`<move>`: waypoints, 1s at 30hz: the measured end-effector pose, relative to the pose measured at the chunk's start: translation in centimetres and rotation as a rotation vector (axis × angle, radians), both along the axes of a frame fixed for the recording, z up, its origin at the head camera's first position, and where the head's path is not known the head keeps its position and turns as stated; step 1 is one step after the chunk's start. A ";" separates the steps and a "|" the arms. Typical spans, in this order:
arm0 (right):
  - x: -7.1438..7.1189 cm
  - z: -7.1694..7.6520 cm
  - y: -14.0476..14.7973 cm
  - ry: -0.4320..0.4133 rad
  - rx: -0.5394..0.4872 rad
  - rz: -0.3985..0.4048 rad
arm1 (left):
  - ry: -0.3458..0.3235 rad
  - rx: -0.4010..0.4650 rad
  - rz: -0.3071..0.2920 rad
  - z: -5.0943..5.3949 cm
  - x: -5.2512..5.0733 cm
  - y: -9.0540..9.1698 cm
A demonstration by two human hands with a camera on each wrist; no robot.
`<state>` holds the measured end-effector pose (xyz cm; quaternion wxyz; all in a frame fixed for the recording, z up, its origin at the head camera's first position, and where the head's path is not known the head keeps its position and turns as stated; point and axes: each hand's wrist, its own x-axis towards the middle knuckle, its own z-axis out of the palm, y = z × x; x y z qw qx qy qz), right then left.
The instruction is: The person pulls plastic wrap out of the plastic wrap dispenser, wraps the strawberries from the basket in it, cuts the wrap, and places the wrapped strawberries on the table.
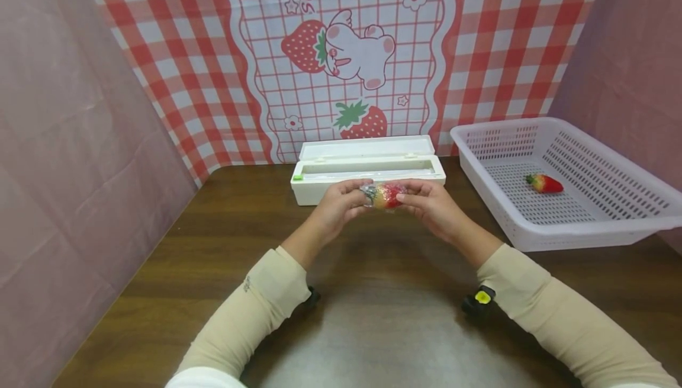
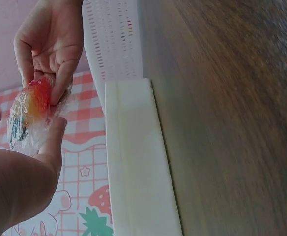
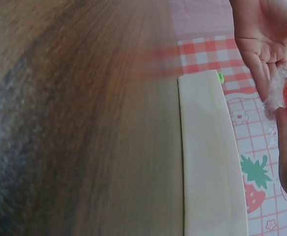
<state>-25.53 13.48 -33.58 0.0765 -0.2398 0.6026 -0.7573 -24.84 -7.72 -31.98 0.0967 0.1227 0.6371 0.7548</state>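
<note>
Pinching, with the fingers of the left hand [image 1: 342,205] at the leafy end and the thumb and fingers of the right hand [image 1: 433,205] at the red end, a red-and-yellow, green-topped strawberry [image 1: 386,196] wrapped in crinkled clear plastic film [image 2: 33,140]. Holding it sideways, raised over a dark brown wood-grain table [image 1: 383,323], just in front of a long white rectangular plastic box [image 1: 309,195] with its white hinged lid [image 1: 367,148] up and a bright green tab [image 1: 298,178] at its left end. Having at the right, apart from both hands, a white perforated plastic basket [image 1: 586,239] with a second red, green-leaved strawberry [image 1: 547,184] on its floor. Wearing beige cloth sleeves [image 1: 242,311]. Facing a red-and-white checked, strawberry-printed cloth [image 1: 495,38].
</note>
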 end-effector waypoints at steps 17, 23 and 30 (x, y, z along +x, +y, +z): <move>0.1 0.0 0.1 -0.027 0.056 0.008 | 0.035 -0.080 0.032 -0.3 -0.2 0.1; 0.2 -0.1 -0.1 -0.046 0.066 -0.038 | 0.027 -0.041 0.035 -0.8 -0.3 -0.1; 0.1 -0.2 0.0 -0.080 0.087 -0.062 | 0.024 -0.033 0.020 -1.1 -0.4 -0.1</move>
